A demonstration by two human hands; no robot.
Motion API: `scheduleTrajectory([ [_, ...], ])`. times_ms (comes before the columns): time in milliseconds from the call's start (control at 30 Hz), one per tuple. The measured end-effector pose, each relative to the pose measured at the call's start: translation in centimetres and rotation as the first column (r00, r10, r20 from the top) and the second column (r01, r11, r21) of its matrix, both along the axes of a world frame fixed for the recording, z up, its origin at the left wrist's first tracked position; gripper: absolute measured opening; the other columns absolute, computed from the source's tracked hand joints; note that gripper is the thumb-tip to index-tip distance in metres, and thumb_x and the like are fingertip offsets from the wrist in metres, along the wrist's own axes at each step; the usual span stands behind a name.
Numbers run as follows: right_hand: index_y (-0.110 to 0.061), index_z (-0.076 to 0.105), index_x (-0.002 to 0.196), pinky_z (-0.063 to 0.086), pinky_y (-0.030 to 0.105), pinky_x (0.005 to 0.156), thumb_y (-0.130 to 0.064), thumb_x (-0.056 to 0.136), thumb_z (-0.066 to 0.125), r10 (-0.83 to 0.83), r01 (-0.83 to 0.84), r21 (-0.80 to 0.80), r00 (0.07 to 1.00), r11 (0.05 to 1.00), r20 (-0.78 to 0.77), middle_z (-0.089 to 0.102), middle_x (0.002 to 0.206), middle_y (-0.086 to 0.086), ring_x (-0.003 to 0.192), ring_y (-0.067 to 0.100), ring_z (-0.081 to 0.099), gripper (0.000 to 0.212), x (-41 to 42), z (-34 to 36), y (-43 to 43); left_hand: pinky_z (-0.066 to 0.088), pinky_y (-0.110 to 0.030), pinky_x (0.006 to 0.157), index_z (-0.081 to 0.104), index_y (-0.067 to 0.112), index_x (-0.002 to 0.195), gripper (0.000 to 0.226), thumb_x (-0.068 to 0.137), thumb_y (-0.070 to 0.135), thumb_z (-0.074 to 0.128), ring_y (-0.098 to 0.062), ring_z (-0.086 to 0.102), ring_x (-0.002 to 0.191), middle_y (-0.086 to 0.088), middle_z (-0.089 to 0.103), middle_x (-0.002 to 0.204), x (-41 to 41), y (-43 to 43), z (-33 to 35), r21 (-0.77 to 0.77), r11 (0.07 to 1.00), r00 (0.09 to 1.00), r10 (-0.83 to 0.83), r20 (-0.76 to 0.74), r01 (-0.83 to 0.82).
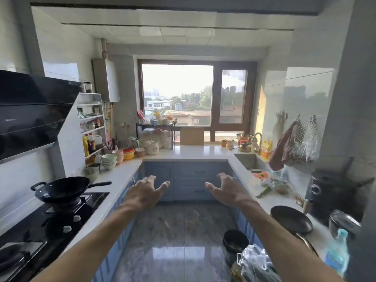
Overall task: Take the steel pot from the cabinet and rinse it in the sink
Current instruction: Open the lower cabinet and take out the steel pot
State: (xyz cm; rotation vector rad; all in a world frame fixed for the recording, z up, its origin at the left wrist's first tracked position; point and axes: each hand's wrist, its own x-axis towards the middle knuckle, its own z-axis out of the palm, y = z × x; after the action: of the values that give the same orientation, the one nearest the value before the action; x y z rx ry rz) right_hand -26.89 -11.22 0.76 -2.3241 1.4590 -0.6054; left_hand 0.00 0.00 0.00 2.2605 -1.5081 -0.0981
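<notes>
Your left hand (147, 192) and right hand (227, 190) hang in mid-air before the blue cabinets (183, 180) — fingers spread, holding nothing. The sink (247, 159) sits right of them — no pot shows.

Cabinet fronts (184, 180): pale blue, with dark handles. Worktop (189, 152): white. Floor (179, 231): grey, marbled, glossy. Wok (62, 188): black, on a black hob (40, 231) with silver-grey knobs. Range hood (30, 110): glossy black. Window frame (216, 98): dark brown. Wall tiles (61, 64): white. Stacked bowls (109, 159): pale green; bowls (128, 153) beside them: red, orange and yellow. Frying pan (291, 219): black. Hanging cloth (281, 149): reddish brown. Kettle (244, 146): brassy steel. Bottle (335, 253), right foreground: blue, blurred. Sauce bottle (85, 146): yellow.
</notes>
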Motion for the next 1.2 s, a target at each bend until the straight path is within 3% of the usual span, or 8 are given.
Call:
scheduleTrajectory([
  [133,-0.014,0.046,0.154,0.049,0.041,0.105,-0.07,0.095,0.053,-0.061,0.061,0.026,0.998,0.998,-0.019,0.056,0.152,0.008,0.137,0.026,0.055,0.081,5.1,-0.9,-6.2,0.042,-0.048,0.119,0.042,0.018,0.165,0.09,0.1,0.08,0.037,-0.031,0.047,0.152,-0.01,0.046,0.169,4.6,-6.6,-0.8,-0.028,1.0,0.996,-0.014,-0.091,0.012],
  [400,-0.016,0.047,0.152,0.051,0.046,0.107,-0.073,0.092,0.049,-0.08,0.083,0.04,0.993,0.996,-0.084,0.056,0.154,0.004,0.137,0.025,0.055,0.083,13.0,-4.3,-19.0,0.042,-0.049,0.12,0.043,0.019,0.164,0.096,0.095,0.085,0.031,-0.029,0.047,0.152,-0.005,0.047,0.169,13.3,-20.1,-4.4,0.008,1.0,0.998,0.003,-0.066,-0.003],
  [967,-0.015,0.045,0.156,0.048,0.044,0.11,-0.071,0.095,0.049,0.084,-0.072,0.128,0.992,0.989,-0.091,0.053,0.158,0.004,0.141,0.025,0.054,0.083,29.7,-8.1,-57.9,0.042,-0.048,0.123,0.044,0.025,0.164,0.086,0.098,0.08,0.038,-0.026,0.047,0.154,-0.001,0.044,0.172,28.9,-53.5,-6.7,0.054,0.993,0.988,0.111,-0.111,-0.106],
  [1200,-0.016,0.046,0.154,0.046,0.042,0.11,-0.07,0.095,0.051,0.109,-0.091,0.18,0.99,0.979,-0.092,0.053,0.157,0.002,0.142,0.023,0.052,0.08,37.2,-11.5,-71.5,0.041,-0.047,0.122,0.046,0.025,0.162,0.084,0.098,0.079,0.038,-0.025,0.048,0.152,-0.002,0.047,0.169,36.3,-67.6,-10.9,0.103,0.989,0.981,0.122,-0.152,-0.107],
])
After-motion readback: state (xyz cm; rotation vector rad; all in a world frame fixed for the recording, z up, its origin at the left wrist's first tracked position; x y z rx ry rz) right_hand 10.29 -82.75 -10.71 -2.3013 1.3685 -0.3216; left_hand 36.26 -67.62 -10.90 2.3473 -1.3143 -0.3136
